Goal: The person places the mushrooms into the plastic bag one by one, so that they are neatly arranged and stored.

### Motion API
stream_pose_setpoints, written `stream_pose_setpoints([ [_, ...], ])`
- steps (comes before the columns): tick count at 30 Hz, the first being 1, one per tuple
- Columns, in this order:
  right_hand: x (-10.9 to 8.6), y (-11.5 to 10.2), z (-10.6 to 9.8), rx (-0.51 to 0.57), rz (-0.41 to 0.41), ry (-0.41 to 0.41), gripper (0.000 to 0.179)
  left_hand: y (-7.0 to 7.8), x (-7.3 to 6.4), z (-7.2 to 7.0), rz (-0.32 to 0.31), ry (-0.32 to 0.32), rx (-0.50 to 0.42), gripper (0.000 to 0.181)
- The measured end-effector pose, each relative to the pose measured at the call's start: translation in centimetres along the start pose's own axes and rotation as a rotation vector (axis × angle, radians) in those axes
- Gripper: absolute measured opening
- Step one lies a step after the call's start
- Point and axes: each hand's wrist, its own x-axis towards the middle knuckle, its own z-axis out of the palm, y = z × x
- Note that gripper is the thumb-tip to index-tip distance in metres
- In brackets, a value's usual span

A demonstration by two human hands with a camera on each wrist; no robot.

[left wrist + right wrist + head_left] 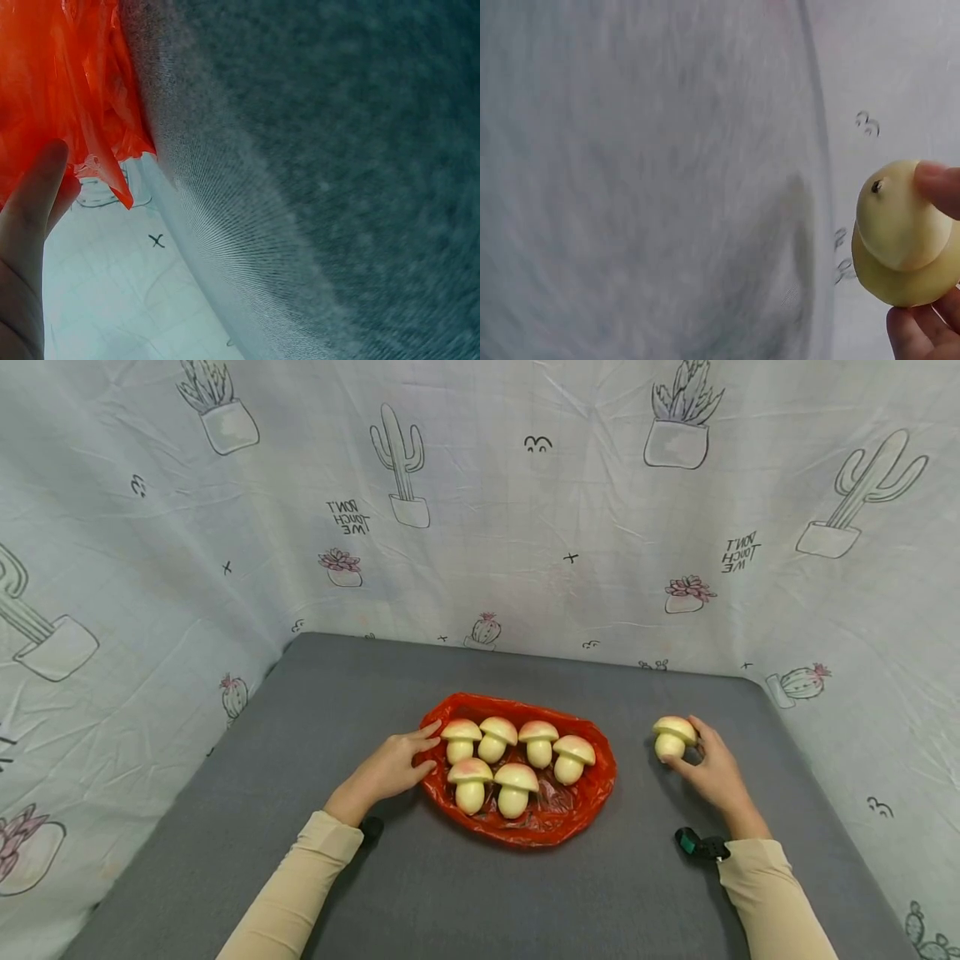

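A toy mushroom (670, 743) with a pale yellow cap and stem is pinched in my right hand (712, 768), over the right side of the table. The right wrist view shows the thumb on the mushroom's stem (900, 217), which has a small dark spot, and the other fingers against the cap. My left hand (390, 768) has its fingers spread, touching the left rim of a red plastic bag (555, 841). Inside the rolled-open bag lie several similar mushrooms (513, 789), some with pink-tinted caps. In the left wrist view, straight fingers rest against the red plastic (75, 90).
The bag stands on a grey cloth-covered table (465, 893). White curtains (480, 510) printed with cacti and potted plants hang behind the table and along both sides. A dark wrist strap (701, 845) with a green patch sits at the right wrist.
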Motion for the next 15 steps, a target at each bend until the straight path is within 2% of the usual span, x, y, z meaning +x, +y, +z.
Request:
stream_pose_setpoints([
  [15,-2.2,-4.7,1.1,0.109,-0.152,-0.003,0.081,-0.1,0.0,0.1,-0.006,-0.001,-0.028,0.045],
])
